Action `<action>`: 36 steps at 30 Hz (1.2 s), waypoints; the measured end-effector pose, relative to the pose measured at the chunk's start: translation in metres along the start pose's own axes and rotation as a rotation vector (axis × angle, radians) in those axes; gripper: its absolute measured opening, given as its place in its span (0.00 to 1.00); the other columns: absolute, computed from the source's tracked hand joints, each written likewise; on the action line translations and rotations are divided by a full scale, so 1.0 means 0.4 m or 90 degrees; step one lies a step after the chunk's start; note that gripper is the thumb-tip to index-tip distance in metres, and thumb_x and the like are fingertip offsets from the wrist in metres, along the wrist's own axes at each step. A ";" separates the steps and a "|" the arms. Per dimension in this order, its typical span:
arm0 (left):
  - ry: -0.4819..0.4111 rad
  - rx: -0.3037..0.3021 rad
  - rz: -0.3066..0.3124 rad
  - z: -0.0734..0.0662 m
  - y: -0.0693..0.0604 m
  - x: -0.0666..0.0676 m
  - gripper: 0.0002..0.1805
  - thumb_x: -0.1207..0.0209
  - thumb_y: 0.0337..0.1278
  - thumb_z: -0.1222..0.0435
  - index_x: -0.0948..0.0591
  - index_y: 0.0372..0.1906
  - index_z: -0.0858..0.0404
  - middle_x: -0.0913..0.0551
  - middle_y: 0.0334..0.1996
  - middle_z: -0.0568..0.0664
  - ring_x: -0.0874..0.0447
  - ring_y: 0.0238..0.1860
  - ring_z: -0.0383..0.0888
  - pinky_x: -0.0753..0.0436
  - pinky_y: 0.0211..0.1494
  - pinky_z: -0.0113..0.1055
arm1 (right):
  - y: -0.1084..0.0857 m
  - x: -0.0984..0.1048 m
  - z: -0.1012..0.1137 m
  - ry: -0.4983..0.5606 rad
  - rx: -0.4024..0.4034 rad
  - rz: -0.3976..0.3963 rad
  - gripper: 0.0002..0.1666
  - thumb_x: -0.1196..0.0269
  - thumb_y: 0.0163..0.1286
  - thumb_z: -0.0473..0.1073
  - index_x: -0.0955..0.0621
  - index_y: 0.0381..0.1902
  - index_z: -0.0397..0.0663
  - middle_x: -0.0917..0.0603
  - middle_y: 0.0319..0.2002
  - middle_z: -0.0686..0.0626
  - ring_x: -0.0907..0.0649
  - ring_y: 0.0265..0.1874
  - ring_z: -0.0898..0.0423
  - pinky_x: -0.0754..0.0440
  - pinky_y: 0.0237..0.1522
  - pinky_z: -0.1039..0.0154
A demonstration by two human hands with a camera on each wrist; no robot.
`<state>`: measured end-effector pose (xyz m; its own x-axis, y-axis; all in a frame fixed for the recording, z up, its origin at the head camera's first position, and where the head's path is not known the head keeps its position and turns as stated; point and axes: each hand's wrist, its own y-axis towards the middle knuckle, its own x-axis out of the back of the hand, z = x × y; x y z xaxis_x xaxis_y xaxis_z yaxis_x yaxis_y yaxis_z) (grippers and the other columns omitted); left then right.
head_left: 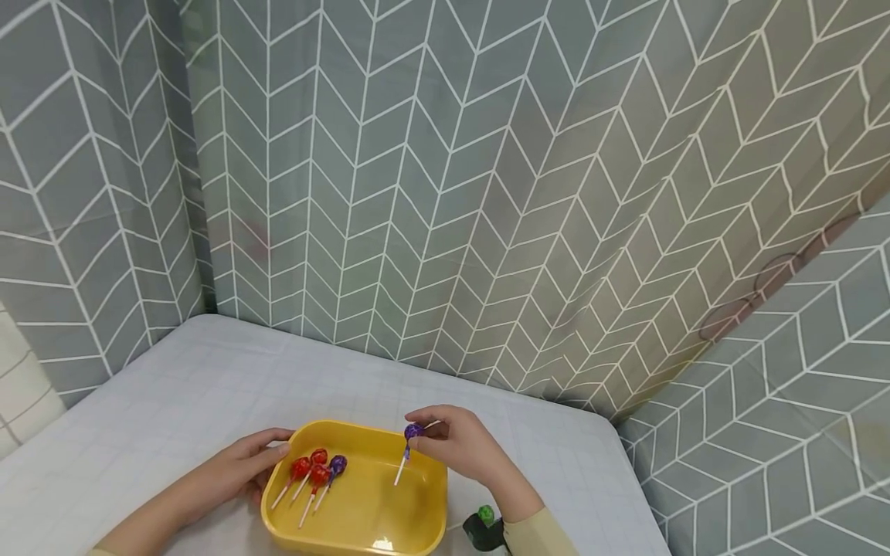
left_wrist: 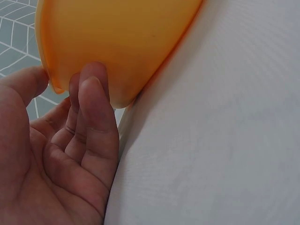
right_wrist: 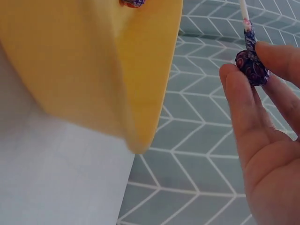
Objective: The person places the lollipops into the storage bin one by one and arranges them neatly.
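A yellow tray point(head_left: 375, 517) holds several red lollipops point(head_left: 300, 468) and a purple one point(head_left: 337, 464) at its left side. My left hand point(head_left: 239, 466) grips the tray's left edge, thumb on the rim; in the left wrist view the fingers point(left_wrist: 96, 105) lie against its outer wall. Above the tray's right part, my right hand point(head_left: 462, 448) pinches a second purple lollipop point(head_left: 413, 431) by its wrapped head, the white stick slanting down. The right wrist view shows that purple lollipop point(right_wrist: 252, 68) between thumb and fingertips of the hand point(right_wrist: 272, 154).
A green lollipop point(head_left: 486, 515) and a dark object point(head_left: 481, 534) lie right of the tray, partly behind the right forearm. The white-covered table point(head_left: 229, 371) extends behind the tray, up to a grey patterned curtain point(head_left: 417, 193).
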<state>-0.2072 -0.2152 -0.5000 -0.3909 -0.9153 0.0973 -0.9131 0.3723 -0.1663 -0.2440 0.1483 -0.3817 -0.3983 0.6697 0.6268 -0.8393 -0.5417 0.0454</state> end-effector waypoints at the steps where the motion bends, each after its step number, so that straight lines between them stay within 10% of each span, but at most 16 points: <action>1: 0.000 0.001 0.000 0.000 0.001 0.000 0.35 0.52 0.75 0.49 0.40 0.72 0.70 0.18 0.32 0.59 0.20 0.30 0.52 0.17 0.32 0.42 | 0.006 -0.003 0.002 -0.007 0.006 0.002 0.16 0.31 0.66 0.45 0.15 0.52 0.56 0.15 0.42 0.59 0.16 0.39 0.61 0.17 0.43 0.66; 36: 0.007 -0.001 0.002 0.003 0.002 0.000 0.35 0.53 0.75 0.48 0.40 0.72 0.70 0.18 0.33 0.59 0.21 0.30 0.52 0.17 0.32 0.41 | 0.134 -0.135 0.043 -0.213 0.075 0.167 0.11 0.29 0.63 0.40 0.13 0.44 0.51 0.16 0.35 0.65 0.20 0.33 0.73 0.22 0.39 0.77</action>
<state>-0.2079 -0.2150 -0.5014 -0.3954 -0.9121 0.1082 -0.9119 0.3756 -0.1657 -0.2611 0.0745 -0.3995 -0.4343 0.3108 0.8455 -0.6703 -0.7385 -0.0729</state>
